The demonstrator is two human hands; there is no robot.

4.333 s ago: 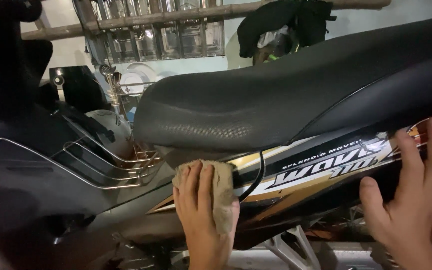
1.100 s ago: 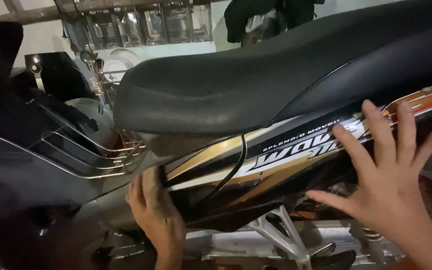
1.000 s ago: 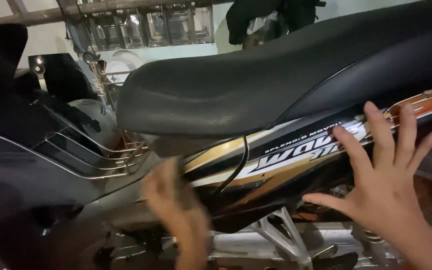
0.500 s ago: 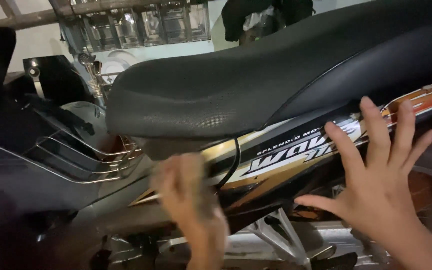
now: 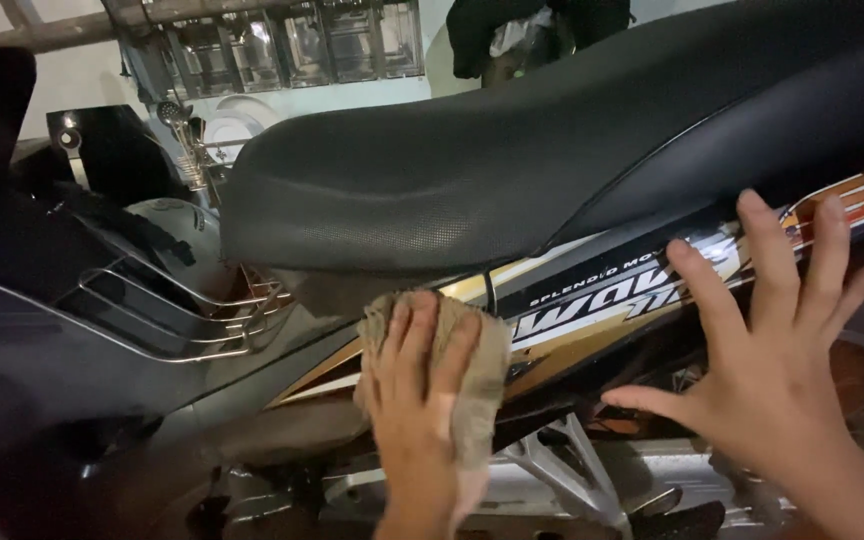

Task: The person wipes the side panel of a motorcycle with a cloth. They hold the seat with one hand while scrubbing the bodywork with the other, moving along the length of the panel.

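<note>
A motorcycle fills the head view, with a long black seat (image 5: 512, 170) over a black side panel (image 5: 642, 300) bearing gold and white stripes. My left hand (image 5: 414, 400) presses a beige cloth (image 5: 480, 370) flat against the panel just below the front end of the seat. My right hand (image 5: 777, 360) rests farther right with its fingers spread, its palm against the same panel.
A chrome wire rack (image 5: 177, 310) sits on the bike's dark front body at the left. Silver frame and footrest parts (image 5: 562, 470) lie below the panel. Behind the bike stand another parked motorcycle (image 5: 192, 130) and a shelf of clear containers (image 5: 302, 40).
My left hand has slid the cloth from low on the left up and rightward across the panel. My right hand has stayed spread on the panel.
</note>
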